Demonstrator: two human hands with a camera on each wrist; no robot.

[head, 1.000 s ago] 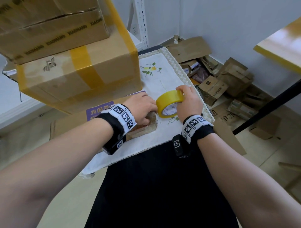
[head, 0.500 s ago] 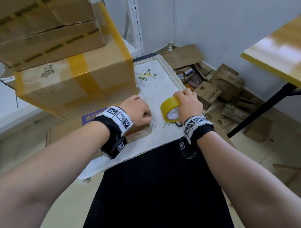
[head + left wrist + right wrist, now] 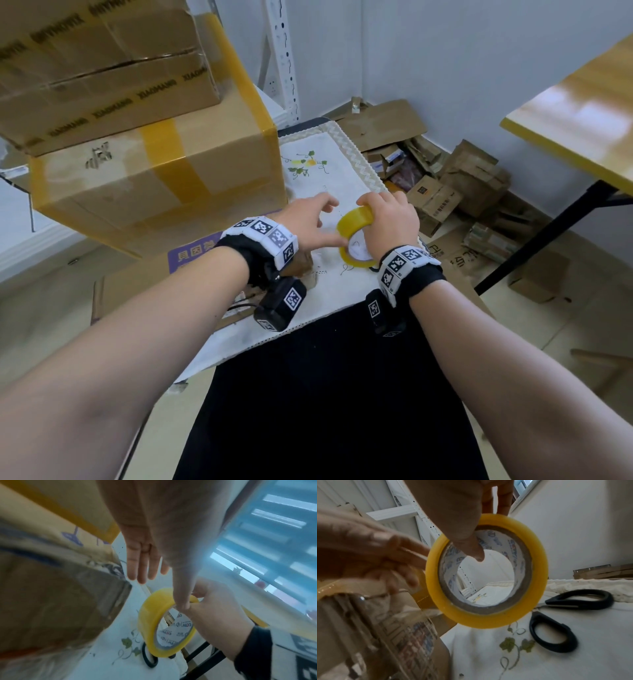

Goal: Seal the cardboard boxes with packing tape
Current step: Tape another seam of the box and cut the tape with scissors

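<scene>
My right hand (image 3: 387, 222) grips a yellow packing tape roll (image 3: 354, 236), thumb inside the core (image 3: 476, 553) and fingers over the rim. The roll (image 3: 488, 574) stands on edge just above the white embroidered cloth (image 3: 329, 171). My left hand (image 3: 318, 219) hovers beside it with straight fingers (image 3: 140, 563), its thumb tip touching the top of the roll (image 3: 154, 622). A small brown box (image 3: 301, 265) lies below my left wrist; in the right wrist view the box (image 3: 402, 635) seems to have a clear strip running to it from the roll.
Black-handled scissors (image 3: 556, 622) lie on the cloth right of the roll. A big taped carton (image 3: 154, 178) with another carton (image 3: 102, 68) on top stands at the left. Crushed boxes (image 3: 445, 192) litter the floor at the right, near a yellow table (image 3: 582, 120).
My left hand has lifted off the small box, uncurled its fingers and reached over to the roll. My right hand still holds the roll in much the same place.
</scene>
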